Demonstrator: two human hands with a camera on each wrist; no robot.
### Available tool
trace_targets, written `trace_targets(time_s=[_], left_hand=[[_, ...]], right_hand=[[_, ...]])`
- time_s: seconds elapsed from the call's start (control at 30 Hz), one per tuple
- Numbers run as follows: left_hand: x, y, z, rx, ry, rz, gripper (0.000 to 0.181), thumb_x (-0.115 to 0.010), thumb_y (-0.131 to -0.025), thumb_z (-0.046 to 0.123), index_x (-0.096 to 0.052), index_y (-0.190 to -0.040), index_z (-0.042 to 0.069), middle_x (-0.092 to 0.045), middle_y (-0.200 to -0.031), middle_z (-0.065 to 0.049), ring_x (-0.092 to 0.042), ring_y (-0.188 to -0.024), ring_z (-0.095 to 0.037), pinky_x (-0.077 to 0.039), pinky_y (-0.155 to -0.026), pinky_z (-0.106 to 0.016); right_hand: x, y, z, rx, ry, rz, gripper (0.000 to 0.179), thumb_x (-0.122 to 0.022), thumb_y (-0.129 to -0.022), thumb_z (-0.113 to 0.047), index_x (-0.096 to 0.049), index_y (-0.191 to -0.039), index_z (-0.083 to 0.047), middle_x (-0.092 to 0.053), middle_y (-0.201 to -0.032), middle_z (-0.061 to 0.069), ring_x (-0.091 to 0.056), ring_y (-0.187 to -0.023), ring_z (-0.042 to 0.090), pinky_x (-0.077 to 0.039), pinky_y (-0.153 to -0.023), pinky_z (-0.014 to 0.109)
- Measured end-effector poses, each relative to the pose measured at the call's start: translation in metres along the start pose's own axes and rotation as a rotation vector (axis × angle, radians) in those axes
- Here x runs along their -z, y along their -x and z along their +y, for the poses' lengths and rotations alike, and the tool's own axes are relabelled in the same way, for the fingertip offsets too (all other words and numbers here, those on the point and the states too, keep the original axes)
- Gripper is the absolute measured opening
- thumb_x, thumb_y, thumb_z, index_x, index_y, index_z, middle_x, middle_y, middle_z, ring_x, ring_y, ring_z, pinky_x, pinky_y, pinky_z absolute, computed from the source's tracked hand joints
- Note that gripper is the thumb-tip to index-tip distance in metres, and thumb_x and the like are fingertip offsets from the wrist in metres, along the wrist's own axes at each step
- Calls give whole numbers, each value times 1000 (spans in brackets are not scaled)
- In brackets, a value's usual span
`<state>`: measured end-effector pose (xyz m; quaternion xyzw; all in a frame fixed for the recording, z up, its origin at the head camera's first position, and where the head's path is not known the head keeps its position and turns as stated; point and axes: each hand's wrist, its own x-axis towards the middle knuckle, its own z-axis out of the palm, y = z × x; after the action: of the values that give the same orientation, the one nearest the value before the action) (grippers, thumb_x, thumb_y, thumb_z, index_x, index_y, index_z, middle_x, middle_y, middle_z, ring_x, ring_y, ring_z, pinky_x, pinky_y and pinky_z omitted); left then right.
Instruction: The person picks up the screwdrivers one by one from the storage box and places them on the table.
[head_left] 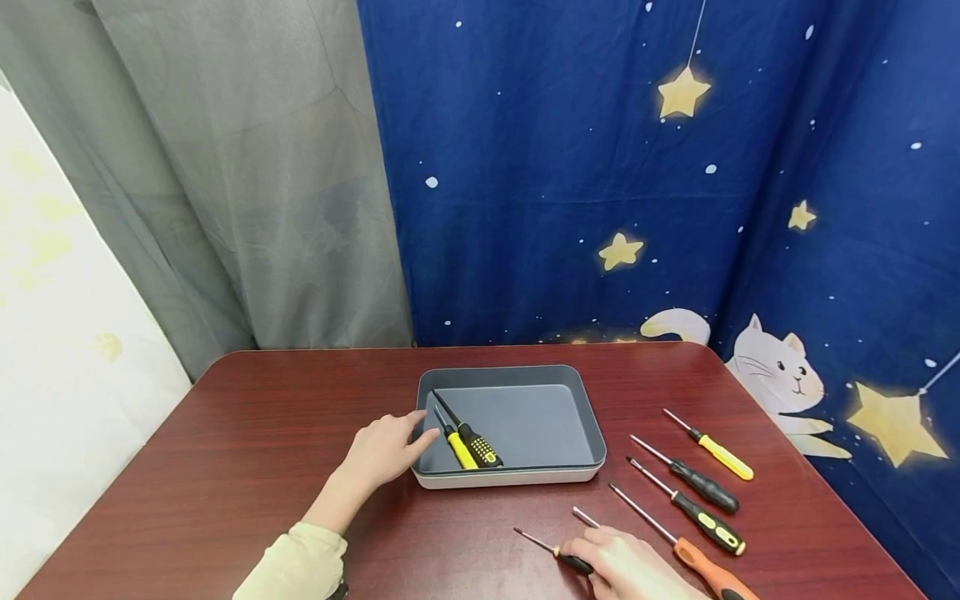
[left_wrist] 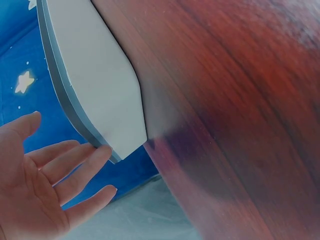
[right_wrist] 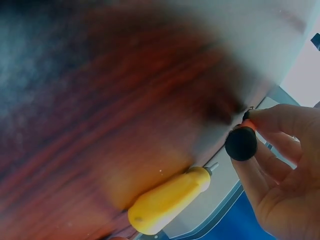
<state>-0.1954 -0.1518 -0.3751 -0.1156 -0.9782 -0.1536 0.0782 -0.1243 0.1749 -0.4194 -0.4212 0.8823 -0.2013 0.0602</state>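
My left hand (head_left: 386, 447) reaches to the left end of a shallow grey tray (head_left: 525, 476), fingers spread and fairly straight. In the left wrist view its fingertips are right at the rim of the tray (left_wrist: 97, 85). My right hand (head_left: 626, 567) holds a small screwdriver (head_left: 576, 563) with a black and orange handle, its shaft pointing left above the tabletop. The right wrist view shows thumb and fingers pinching this screwdriver (right_wrist: 241, 144), its round black end toward the camera. Below lies a screwdriver with a thick yellow handle (right_wrist: 170, 200); in the head view the hand hides that handle.
Inside the tray, a yellow-handled screwdriver (head_left: 461, 448) lies beside a black one with yellow dots (head_left: 480, 446). To the right lie a yellow screwdriver (head_left: 726, 458), a black one (head_left: 705, 485), a black-and-yellow one (head_left: 708, 523) and an orange one (head_left: 712, 571). Curtains hang behind the table.
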Motion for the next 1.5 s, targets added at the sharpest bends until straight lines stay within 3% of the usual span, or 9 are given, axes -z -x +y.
trace_targets(time_s=[0.43,0.8,0.87,1.03,1.17,1.5], left_hand=[[-1,1,-2,0,0,-1,47,-54,-84,42,-59,-115,6,-63,-95,-11,-60,-79,-27,-46,-59,-41],[0,1,-2,-1,1,-4,47,-54,-84,41,-59,-115,5,-63,-94,-11,-60,-78,-27,-46,-58,-41],[0,1,-2,0,2,-5,47,-54,-84,41,-59,-115,5,-63,-94,-11,-60,-78,-27,-46,-58,-41],[0,1,-2,4,2,-6,47,-53,-85,42,-59,-115,6,-63,-95,-11,-60,-79,-27,-46,-59,-41],[0,1,-1,5,9,-7,47,-53,-85,41,-59,-115,6,-63,-94,-11,-60,-79,-26,-46,-59,-41],[0,0,-2,3,7,-4,47,-53,-84,42,-59,-115,6,-63,-95,-11,-60,-81,-27,-47,-60,-42]], right_hand=[[-3,-1,-2,38,39,9,35,-64,-69,1,-60,-100,-13,-45,-78,-16,-40,-66,-2,-36,-53,17],[6,-6,-9,-112,2,-21,20,-64,-78,-14,-59,-97,-20,-46,-78,-18,-45,-68,1,-38,-55,22],[11,-8,-11,-92,28,12,19,-63,-79,-16,-60,-98,-18,-47,-79,-16,-46,-69,2,-38,-56,23],[23,-17,-14,-11,159,213,24,-65,-77,-16,-61,-101,-14,-54,-83,-9,-50,-71,4,-41,-56,24],[35,-27,-13,-6,218,329,26,-66,-76,-18,-62,-101,-16,-56,-87,-8,-53,-74,7,-43,-56,25],[55,-47,-11,-50,221,374,27,-66,-77,-20,-62,-103,-17,-57,-86,-8,-49,-66,2,-41,-53,20]])
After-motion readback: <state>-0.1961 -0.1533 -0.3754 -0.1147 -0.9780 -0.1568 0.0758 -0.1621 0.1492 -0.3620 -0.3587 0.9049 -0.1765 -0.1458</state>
